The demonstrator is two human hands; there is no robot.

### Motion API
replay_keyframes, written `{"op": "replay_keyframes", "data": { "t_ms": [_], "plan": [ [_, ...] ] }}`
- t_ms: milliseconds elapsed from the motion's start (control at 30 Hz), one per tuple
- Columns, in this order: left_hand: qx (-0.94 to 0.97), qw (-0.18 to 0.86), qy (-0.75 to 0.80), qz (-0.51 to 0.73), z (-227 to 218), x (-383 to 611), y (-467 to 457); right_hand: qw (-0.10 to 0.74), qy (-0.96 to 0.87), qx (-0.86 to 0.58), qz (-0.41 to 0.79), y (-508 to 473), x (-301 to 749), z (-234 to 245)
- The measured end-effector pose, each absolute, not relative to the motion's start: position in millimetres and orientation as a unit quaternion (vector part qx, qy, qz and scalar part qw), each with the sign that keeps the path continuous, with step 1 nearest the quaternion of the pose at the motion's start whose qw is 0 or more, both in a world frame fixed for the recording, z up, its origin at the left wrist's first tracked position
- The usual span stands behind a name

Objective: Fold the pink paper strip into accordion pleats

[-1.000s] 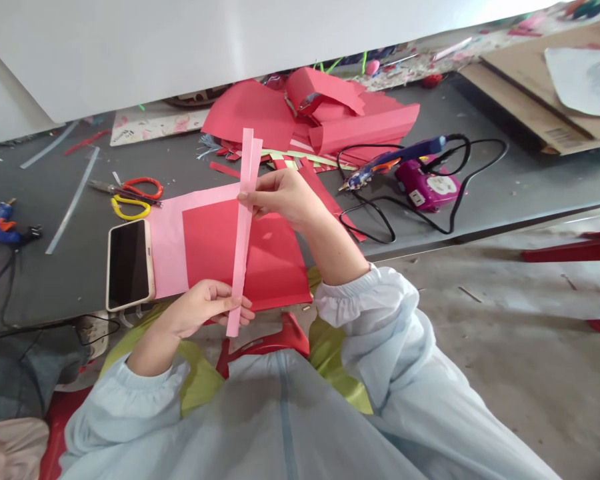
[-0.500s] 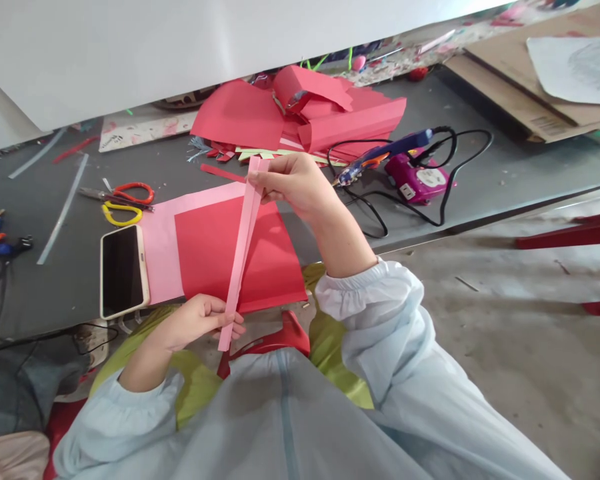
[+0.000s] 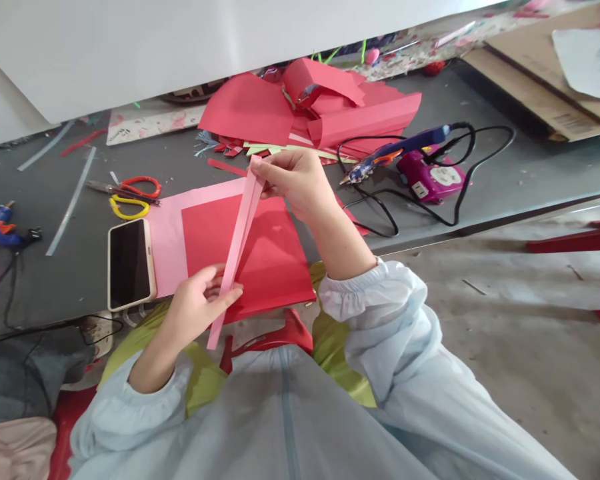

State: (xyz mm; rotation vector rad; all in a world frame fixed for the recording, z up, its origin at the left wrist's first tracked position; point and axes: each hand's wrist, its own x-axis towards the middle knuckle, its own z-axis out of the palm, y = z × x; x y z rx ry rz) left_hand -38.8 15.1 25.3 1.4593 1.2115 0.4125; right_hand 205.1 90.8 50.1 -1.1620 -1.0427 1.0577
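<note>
A folded pink paper strip [image 3: 241,230] hangs slantwise between my hands, its two layers slightly apart along the length. My right hand [image 3: 295,180] pinches the top end between thumb and fingers. Lower down, my left hand [image 3: 200,300] has its thumb and fingers around the strip, and the bottom end sticks out below. Beneath the strip, a red paper sheet [image 3: 275,253] lies on a larger pink sheet [image 3: 167,247] at the table's front edge.
Left of the sheets are a phone [image 3: 130,263] and pliers [image 3: 130,193] with red and yellow handles. A blue glue gun [image 3: 400,150] rests against a purple power socket [image 3: 430,177] with black cables. Behind lies piled red paper [image 3: 260,110]; cardboard [image 3: 530,93] is at right.
My left hand has shifted up along the strip, its thumb now across the front. The strip's lower end has swung left. My right hand keeps its pinch at the top.
</note>
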Motion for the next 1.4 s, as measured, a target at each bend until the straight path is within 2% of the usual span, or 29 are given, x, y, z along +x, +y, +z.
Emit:
{"op": "replay_keyframes", "data": {
  "t_ms": [100,167,333,433,667,900,1033,1233,1400],
  "plan": [
    [0.624,0.5,0.522,0.297,24,-30,18,0.596,-0.449,-0.492,0.449,92,191,51],
    [0.614,0.494,0.509,0.347,25,-26,22,0.585,-0.452,-0.479,0.473,90,181,52],
    [0.571,0.517,0.483,0.417,36,-15,33,0.468,-0.519,-0.431,0.57,79,162,58],
    [0.561,0.487,0.483,0.463,39,-12,34,0.445,-0.529,-0.425,0.585,76,161,58],
    [0.561,0.456,0.478,0.499,31,-18,37,0.446,-0.543,-0.444,0.556,75,168,57],
    [0.631,0.337,0.506,0.482,22,-20,44,0.405,-0.624,-0.401,0.535,75,156,48],
    [0.592,0.366,0.519,0.496,24,-22,51,0.409,-0.62,-0.413,0.528,78,158,45],
    [0.51,0.483,0.514,0.493,20,-23,61,0.395,-0.605,-0.453,0.522,78,166,47],
    [0.488,0.489,0.517,0.506,9,-24,67,0.381,-0.598,-0.466,0.53,79,172,47]
  ]
}}
